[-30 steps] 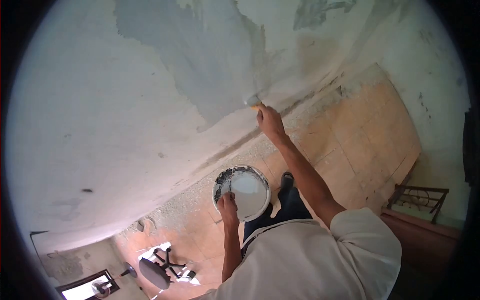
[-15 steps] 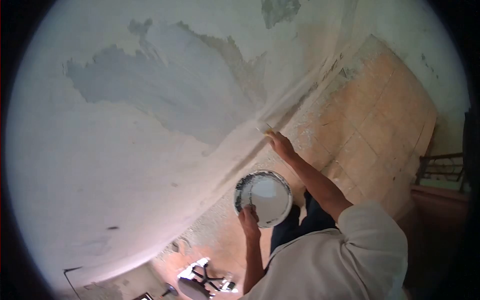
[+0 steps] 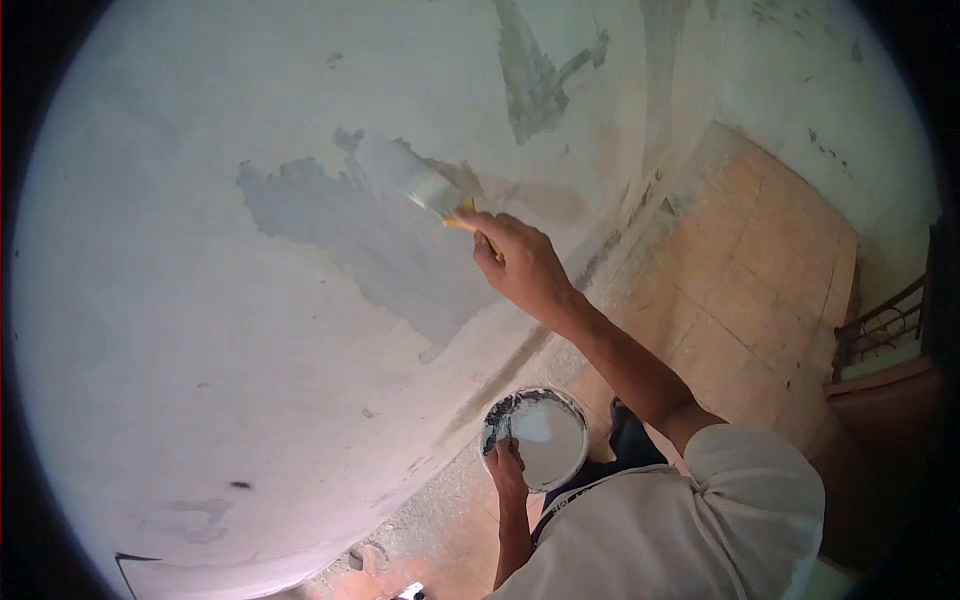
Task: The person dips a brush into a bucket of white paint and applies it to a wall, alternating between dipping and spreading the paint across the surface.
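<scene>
My right hand (image 3: 528, 262) is closed around the yellow handle of a wide paintbrush (image 3: 434, 192). The brush's pale bristles lie against the wall (image 3: 330, 330), over a grey patch (image 3: 370, 235) with ragged edges. Lower down, my left hand (image 3: 508, 466) grips the near-left rim of a round bucket (image 3: 584, 440). White paint (image 3: 548, 450) fills part of it, and dark smears mark its inner side. Some of the left fingers are hidden at the rim.
Orange floor tiles (image 3: 745, 240) run along the wall's foot, with dust and crumbs by the joint. A second grey patch (image 3: 530, 80) shows higher on the wall. At the right stands a dark metal railing or rack (image 3: 885, 325).
My right hand has moved up and left with the paintbrush, from near the wall's foot to the grey patch. The left hand still grips the bucket. The view has shifted.
</scene>
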### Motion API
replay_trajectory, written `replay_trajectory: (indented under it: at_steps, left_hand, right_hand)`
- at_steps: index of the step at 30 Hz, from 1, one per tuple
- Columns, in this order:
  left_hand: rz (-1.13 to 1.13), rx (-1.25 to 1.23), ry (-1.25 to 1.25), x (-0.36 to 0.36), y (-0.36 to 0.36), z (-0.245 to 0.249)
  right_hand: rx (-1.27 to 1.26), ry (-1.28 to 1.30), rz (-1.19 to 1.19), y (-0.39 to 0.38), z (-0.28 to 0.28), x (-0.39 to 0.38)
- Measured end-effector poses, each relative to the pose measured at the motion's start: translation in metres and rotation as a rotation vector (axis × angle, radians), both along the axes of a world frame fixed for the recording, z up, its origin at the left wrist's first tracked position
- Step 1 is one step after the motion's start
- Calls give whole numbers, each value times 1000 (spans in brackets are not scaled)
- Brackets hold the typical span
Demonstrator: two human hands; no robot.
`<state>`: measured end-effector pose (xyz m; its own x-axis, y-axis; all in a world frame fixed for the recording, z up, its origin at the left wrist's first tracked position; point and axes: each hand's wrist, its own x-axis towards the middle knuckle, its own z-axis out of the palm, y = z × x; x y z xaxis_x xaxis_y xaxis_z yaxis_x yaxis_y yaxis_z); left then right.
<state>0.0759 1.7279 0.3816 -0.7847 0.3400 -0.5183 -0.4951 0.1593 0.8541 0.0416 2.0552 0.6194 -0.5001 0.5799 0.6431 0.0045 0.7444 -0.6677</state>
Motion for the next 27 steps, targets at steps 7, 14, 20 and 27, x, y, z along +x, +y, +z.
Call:
replay_trajectory:
  at_steps: [7, 14, 20, 27]
  left_hand:
    - [-52, -14, 52, -2, -5, -2]
    - [17, 5, 76, 13, -4, -6]
    - [25, -30, 94, 22, -2, -5]
    - [89, -99, 113, 23, -3, -31]
  right_hand:
    - [223, 115, -38, -3, -79, -49]
    - [41, -546, 33, 9, -204, 6]
    - [251, -85, -9, 23, 114, 8]
    - [325, 133, -82, 18, 165, 11]
